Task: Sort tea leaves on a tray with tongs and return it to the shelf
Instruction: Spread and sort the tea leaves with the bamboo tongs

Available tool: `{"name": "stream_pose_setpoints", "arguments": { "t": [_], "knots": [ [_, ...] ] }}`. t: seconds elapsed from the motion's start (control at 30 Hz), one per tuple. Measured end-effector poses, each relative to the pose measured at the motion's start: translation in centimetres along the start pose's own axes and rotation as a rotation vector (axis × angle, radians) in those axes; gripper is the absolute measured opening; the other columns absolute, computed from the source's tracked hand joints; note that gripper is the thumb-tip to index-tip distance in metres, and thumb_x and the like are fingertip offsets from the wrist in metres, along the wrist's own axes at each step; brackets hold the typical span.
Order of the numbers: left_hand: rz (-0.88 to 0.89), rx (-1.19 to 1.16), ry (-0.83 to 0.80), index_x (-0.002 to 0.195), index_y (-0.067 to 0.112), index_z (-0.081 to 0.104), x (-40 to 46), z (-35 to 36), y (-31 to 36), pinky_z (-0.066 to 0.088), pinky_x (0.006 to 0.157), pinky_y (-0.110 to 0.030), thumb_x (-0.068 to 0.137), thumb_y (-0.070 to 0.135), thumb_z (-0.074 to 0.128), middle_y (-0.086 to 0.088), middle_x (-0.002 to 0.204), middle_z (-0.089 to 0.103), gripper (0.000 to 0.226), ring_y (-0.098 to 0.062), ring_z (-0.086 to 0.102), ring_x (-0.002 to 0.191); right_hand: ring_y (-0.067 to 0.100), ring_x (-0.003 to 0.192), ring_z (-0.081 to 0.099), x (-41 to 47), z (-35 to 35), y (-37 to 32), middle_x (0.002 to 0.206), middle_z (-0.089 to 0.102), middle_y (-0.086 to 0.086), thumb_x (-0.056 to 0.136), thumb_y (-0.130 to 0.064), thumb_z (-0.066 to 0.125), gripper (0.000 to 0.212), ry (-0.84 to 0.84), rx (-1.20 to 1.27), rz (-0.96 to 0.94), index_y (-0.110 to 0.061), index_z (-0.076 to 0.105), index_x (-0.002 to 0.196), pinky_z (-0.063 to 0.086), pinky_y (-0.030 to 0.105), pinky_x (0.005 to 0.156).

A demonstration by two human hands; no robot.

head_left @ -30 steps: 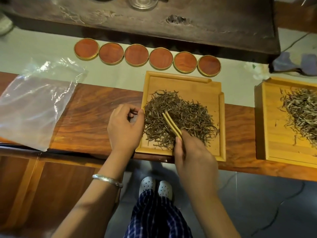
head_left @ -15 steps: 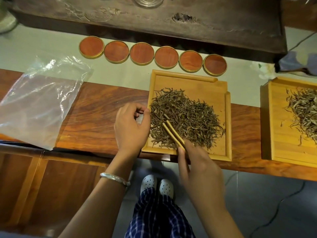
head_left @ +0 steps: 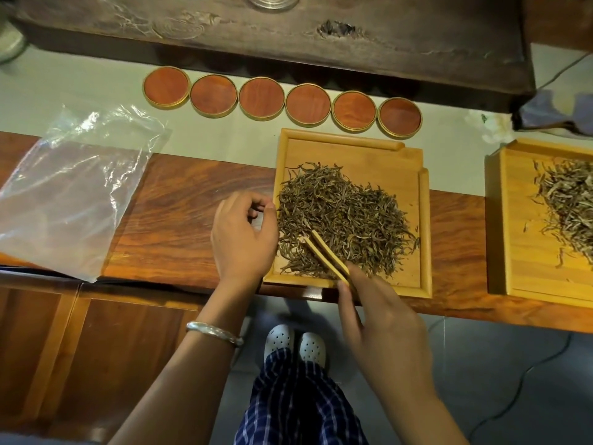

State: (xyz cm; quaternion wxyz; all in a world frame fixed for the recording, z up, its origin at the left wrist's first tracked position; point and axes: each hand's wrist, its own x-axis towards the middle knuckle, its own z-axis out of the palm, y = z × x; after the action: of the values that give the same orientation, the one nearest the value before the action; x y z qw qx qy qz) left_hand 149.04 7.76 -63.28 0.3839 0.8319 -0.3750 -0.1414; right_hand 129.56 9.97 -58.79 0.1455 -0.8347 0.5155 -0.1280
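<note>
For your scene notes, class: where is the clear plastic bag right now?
In the head view, the plastic bag lies flat at the far left of the wooden counter, left of the left hand and below-left of the row of round coasters.
</note>
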Motion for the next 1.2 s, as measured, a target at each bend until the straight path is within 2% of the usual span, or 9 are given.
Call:
{"name": "stream_pose_setpoints", "arguments": {
  "t": [0.13, 0.3, 0.43, 0.63, 1.0, 1.2],
  "knots": [
    [0.008, -0.002, 0.013, 0.079, 0.024, 0.061, 0.0, 0.1, -0.1, 0.031, 0.064, -0.019, 0.084, 0.023, 0.057, 0.012, 0.079, 0.055, 0.007, -0.011, 0.051, 0.080, 0.017, 0.055, 0.062, -0.2, 0.0, -0.2, 0.079, 0.066, 0.000, 0.093, -0.031, 0.048, 0.035, 0.009, -0.033, -0.027, -0.010, 0.067, 0.114, 0.048, 0.028, 0.041],
    [0.021, -0.008, 0.021, 0.079, 0.023, 0.062, 0.0, 0.1, -0.2, 0.030, 0.065, -0.021, 0.083, 0.023, 0.056, 0.011, 0.080, 0.055, 0.007, -0.012, 0.051, 0.080, 0.015, 0.055, 0.060, -0.2, 0.1, -0.6, 0.079, 0.064, -0.002, 0.093, -0.030, 0.049, 0.034, 0.030, -0.019, -0.033, -0.012, 0.067, 0.116, 0.047, 0.027, 0.041],
    [0.016, -0.007, 0.030, 0.079, 0.021, 0.062, 0.0, 0.2, -0.1, 0.029, 0.066, -0.021, 0.083, 0.021, 0.058, 0.011, 0.078, 0.054, 0.007, -0.013, 0.050, 0.079, 0.018, 0.056, 0.061, -0.8, -0.4, 0.5, 0.078, 0.065, 0.000, 0.093, -0.030, 0.048, 0.035, 0.043, -0.043, -0.039, -0.010, 0.068, 0.113, 0.048, 0.028, 0.042],
    [0.023, -0.012, 0.029, 0.079, 0.019, 0.063, 0.1, 0.2, -0.3, 0.031, 0.068, -0.023, 0.083, 0.021, 0.058, 0.009, 0.077, 0.055, 0.007, -0.016, 0.052, 0.079, 0.014, 0.052, 0.059, -0.4, 0.3, -0.3, 0.078, 0.066, -0.002, 0.094, -0.031, 0.048, 0.034, 0.009, -0.084, -0.093, -0.012, 0.069, 0.114, 0.044, 0.024, 0.041],
    [0.007, -0.010, 0.020, 0.079, 0.020, 0.062, 0.1, 0.1, -0.2, 0.028, 0.065, -0.022, 0.084, 0.023, 0.057, 0.010, 0.078, 0.054, 0.007, -0.014, 0.050, 0.080, 0.015, 0.053, 0.057, 0.3, -0.1, -0.1, 0.077, 0.063, -0.002, 0.094, -0.030, 0.048, 0.033, -0.005, -0.025, -0.076, -0.012, 0.067, 0.114, 0.044, 0.026, 0.040],
    [0.014, 0.011, 0.012, 0.080, 0.020, 0.062, 0.0, 0.1, 0.0, 0.027, 0.065, -0.020, 0.084, 0.024, 0.057, 0.011, 0.079, 0.054, 0.007, -0.012, 0.049, 0.080, 0.013, 0.050, 0.053, 2.7, -0.4, -0.8, 0.073, 0.060, -0.003, 0.096, -0.031, 0.046, 0.034, 0.001, -0.031, -0.018, -0.013, 0.064, 0.118, 0.037, 0.023, 0.038]
  ]
}}
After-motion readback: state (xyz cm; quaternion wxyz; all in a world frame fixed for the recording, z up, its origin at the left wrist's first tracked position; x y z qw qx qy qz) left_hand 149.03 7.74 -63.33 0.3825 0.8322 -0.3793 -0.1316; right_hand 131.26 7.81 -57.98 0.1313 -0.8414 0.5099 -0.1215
